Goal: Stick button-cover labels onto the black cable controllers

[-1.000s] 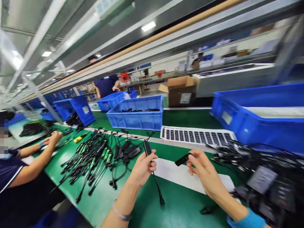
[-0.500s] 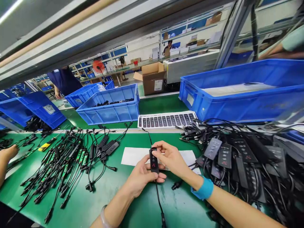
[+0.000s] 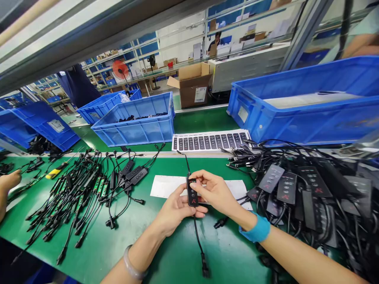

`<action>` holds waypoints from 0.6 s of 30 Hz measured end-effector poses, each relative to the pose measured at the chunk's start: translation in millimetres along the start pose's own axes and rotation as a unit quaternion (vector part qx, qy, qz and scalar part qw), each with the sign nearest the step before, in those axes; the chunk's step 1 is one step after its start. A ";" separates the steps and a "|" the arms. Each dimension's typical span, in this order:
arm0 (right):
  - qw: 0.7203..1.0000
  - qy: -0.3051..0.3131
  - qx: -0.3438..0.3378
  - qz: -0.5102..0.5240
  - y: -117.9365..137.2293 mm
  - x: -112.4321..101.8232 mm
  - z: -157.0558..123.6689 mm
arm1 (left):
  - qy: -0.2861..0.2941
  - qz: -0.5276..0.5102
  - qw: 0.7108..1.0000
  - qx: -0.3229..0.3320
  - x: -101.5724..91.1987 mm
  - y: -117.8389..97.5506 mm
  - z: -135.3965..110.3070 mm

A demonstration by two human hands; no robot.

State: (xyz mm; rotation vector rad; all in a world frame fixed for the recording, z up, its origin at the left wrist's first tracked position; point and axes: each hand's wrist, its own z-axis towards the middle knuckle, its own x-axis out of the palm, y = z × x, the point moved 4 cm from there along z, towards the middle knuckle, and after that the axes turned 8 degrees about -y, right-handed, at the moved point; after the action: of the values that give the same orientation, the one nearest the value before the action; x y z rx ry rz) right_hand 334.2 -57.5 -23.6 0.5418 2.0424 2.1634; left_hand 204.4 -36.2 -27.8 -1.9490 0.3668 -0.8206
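Note:
A slim black inline cable controller [image 3: 193,198] with round buttons and a red mark is held upright above the bench. My left hand [image 3: 174,211] grips it from the left side, fingers behind and thumb near its lower end. From the right, my right hand [image 3: 213,193] pinches its upper part, the thumb lying on the face near the top. One cable runs from each end, the lower one ending in a black connector [image 3: 205,268]. Beneath my hands lies a white strip [image 3: 167,185]. Behind them sits a sheet of black button labels [image 3: 211,141].
Finished-looking controllers [image 3: 286,189] with cables pile up at right. Cables with green circuit boards [image 3: 100,186] spread at left, near a yellow-handled tool [image 3: 56,170]. Blue bins [image 3: 133,134] and a large blue crate [image 3: 314,124] stand behind. Another person's hand [image 3: 10,181] is at far left.
The camera view has tilted slightly, so the background sits higher. Both hands keep hold of the controller, with the right thumb still on its upper face.

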 end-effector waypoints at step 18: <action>1.000 -0.006 -0.017 -0.012 -1.5 -2.1 0.7 | -0.008 -0.009 1.000 -0.011 3.2 -3.1 -2.9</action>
State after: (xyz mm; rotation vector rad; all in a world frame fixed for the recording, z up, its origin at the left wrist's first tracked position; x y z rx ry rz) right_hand 336.1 -57.4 -25.5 0.5232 1.9918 2.1708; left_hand 204.5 -38.4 -23.0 -1.9805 0.3514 -0.8149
